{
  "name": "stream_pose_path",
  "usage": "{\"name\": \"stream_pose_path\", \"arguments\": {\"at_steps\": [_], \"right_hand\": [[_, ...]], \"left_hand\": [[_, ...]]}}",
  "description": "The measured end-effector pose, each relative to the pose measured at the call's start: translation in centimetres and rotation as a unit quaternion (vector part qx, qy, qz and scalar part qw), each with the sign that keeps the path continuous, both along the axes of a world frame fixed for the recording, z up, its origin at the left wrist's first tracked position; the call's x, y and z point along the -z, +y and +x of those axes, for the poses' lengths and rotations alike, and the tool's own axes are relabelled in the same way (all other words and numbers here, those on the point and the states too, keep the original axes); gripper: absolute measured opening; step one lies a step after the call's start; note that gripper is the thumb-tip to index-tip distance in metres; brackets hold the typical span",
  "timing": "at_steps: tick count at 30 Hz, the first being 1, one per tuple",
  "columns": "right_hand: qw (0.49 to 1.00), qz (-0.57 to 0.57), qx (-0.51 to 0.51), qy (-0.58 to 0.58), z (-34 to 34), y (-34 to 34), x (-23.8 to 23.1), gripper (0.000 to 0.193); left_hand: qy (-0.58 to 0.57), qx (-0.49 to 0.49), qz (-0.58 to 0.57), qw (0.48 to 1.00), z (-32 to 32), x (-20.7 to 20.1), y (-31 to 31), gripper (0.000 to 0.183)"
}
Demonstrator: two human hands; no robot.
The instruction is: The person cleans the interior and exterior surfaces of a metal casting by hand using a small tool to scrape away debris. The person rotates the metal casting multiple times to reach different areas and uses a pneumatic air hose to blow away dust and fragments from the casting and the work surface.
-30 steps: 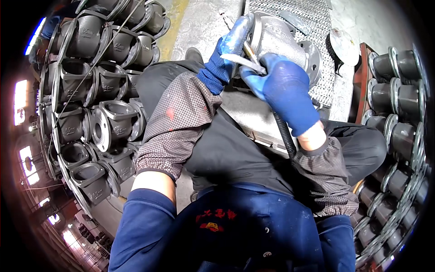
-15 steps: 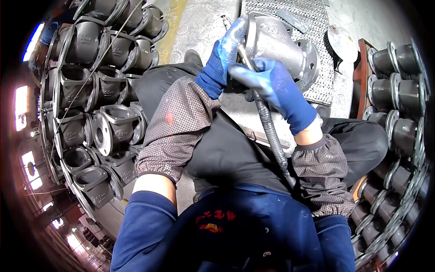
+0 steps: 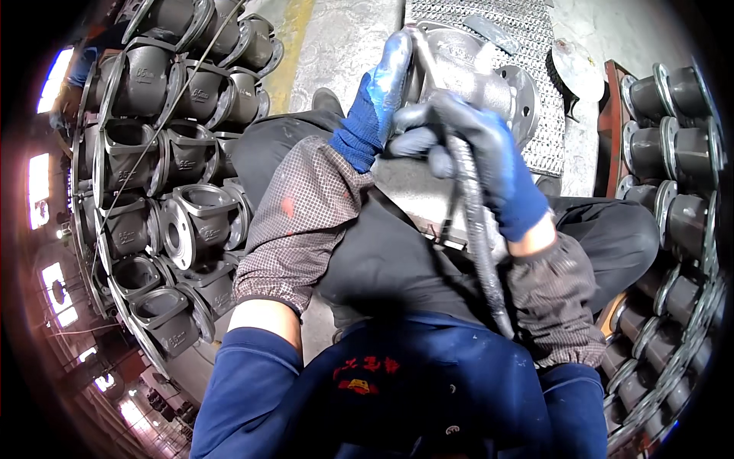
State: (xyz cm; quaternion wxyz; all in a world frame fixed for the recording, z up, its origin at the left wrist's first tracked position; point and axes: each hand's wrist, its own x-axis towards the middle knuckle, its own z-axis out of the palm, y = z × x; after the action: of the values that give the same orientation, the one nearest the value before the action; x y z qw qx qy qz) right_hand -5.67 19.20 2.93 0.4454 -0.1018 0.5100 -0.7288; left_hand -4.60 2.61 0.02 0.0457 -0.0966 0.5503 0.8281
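Note:
A grey cast-metal valve body (image 3: 466,76) with flanges lies on its side in front of me. My left hand (image 3: 390,80), in a blue coated glove, rests flat against its near-left flange with the fingers stretched out. My right hand (image 3: 482,145), gloved too and blurred by motion, is closed around a slim rod-shaped hand tool (image 3: 427,57). The tool's tip points away from me at the flange's edge; its exact contact is hidden. A dark wrapped hose (image 3: 475,229) trails from the tool down toward my right forearm.
The valve body lies on a textured metal mat (image 3: 544,130). A flat grey bar (image 3: 491,34) lies behind it, and a round pale brush (image 3: 577,73) is to its right. Stacked castings (image 3: 191,145) rise at my left, with more castings (image 3: 657,157) at my right.
My right hand has shifted slightly right and turned, swinging the tool more upright and its tip farther from me. The hose has moved right. My left hand stays against the flange.

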Motion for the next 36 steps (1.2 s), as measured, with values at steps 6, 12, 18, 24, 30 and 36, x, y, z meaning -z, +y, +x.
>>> {"name": "stream_pose_path", "arguments": {"at_steps": [6,12,18,24,30,36], "right_hand": [[0.989,0.134,-0.056,0.008,0.5,4.5,-2.7,0.038],[0.990,0.129,-0.049,0.003,-1.3,4.1,-3.7,0.039],[0.987,0.135,-0.078,0.026,-1.3,4.3,-4.1,0.041],[0.990,0.112,-0.077,0.018,-1.4,4.4,-4.2,0.028],[0.975,0.144,-0.092,0.141,1.5,4.3,0.2,0.029],[0.986,0.094,0.077,-0.115,4.3,1.8,-0.7,0.033]], "left_hand": [[0.279,-0.030,-0.576,0.768,0.0,2.0,-1.4,0.038],[0.298,-0.044,-0.586,0.752,-0.4,2.4,-1.5,0.024],[0.293,-0.048,-0.612,0.733,-0.4,2.9,-1.8,0.026],[0.317,-0.040,-0.582,0.748,-0.3,2.5,-1.8,0.034],[0.320,-0.066,-0.517,0.791,-1.2,2.8,-1.9,0.030],[0.177,-0.068,-0.429,0.883,-1.4,1.7,-0.1,0.028]]}}
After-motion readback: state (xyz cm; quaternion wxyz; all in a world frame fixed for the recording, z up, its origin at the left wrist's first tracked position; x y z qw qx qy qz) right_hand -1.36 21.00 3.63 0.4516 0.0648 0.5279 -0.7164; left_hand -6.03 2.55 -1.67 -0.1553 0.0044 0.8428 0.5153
